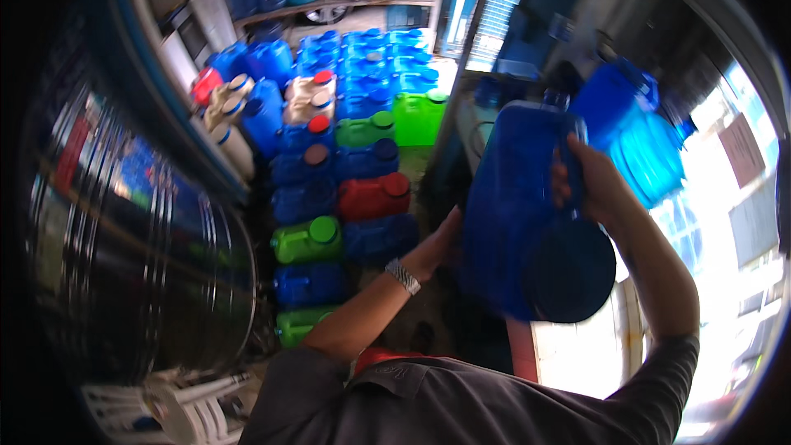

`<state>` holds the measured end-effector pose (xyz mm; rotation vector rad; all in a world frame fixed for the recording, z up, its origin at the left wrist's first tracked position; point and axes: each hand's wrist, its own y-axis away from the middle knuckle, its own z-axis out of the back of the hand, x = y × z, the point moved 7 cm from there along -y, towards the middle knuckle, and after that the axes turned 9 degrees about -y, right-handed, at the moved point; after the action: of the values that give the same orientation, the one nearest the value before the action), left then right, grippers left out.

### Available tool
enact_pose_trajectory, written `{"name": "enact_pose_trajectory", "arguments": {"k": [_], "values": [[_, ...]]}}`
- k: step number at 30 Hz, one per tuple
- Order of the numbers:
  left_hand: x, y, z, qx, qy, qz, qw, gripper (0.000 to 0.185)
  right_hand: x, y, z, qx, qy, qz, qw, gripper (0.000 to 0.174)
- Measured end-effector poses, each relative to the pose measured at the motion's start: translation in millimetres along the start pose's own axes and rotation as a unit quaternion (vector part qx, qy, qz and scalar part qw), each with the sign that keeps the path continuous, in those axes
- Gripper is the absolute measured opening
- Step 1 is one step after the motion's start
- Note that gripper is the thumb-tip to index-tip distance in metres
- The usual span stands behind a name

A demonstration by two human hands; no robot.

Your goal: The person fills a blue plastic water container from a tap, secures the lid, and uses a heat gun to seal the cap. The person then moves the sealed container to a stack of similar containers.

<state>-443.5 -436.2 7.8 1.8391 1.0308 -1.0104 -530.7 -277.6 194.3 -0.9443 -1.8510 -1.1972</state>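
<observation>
A large blue plastic water jug (513, 198) with a wide dark cap hangs tilted before my chest, its cap end towards me. My right hand (584, 182) grips the jug's side handle. Against the jug's left side rests my left hand (442, 244), with a metal-band watch on the wrist; its fingers are partly hidden behind the jug, so its hold is unclear. Left of the jug, rows of capped jugs stand on the floor, among them a red jug (374, 196), a green jug (307, 241) and a bright green jug (420, 117).
A shiny steel tank (154, 247) fills the left side. A white plastic chair (204, 411) is at the lower left. More blue containers (646, 151) sit at the right by a bright window. A shelf (340, 6) with jugs stands at the back, beyond a door frame.
</observation>
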Motion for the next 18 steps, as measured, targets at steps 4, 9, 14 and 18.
{"name": "enact_pose_trajectory", "arguments": {"k": [4,9,14,18], "values": [[110.7,68.6,28.1,-0.044,0.218,0.111,0.968,0.1,-105.2,29.5,-39.2,0.059,0.285,-0.157,0.944,0.045],[283.9,141.7,49.9,-0.124,0.435,0.182,0.873,0.104,-294.9,27.5,-40.3,0.203,0.565,-0.213,0.771,0.065],[391.6,203.0,107.1,-0.197,0.52,0.316,0.769,0.102,-487.0,-15.8,-21.8,0.294,0.612,-0.225,0.699,0.076],[409.4,262.1,143.9,-0.331,0.389,0.365,0.778,0.091,-620.5,-30.7,2.1,0.303,0.605,-0.29,0.677,0.087]]}}
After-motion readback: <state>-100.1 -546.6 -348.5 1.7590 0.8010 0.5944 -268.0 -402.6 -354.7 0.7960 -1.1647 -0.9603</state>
